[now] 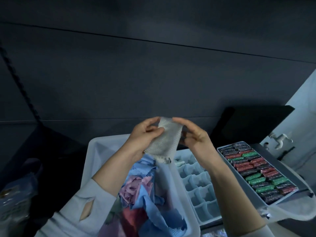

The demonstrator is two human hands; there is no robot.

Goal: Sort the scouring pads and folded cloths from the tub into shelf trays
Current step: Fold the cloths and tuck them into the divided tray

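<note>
Tub [95, 151] left, divider tray [196, 183] middle, pad tray [220, 151] right (adjacent)

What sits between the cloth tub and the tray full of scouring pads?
In the head view, a pale divided tray with mostly bare compartments lies between the tub of cloths and the scouring pad tray.
</note>
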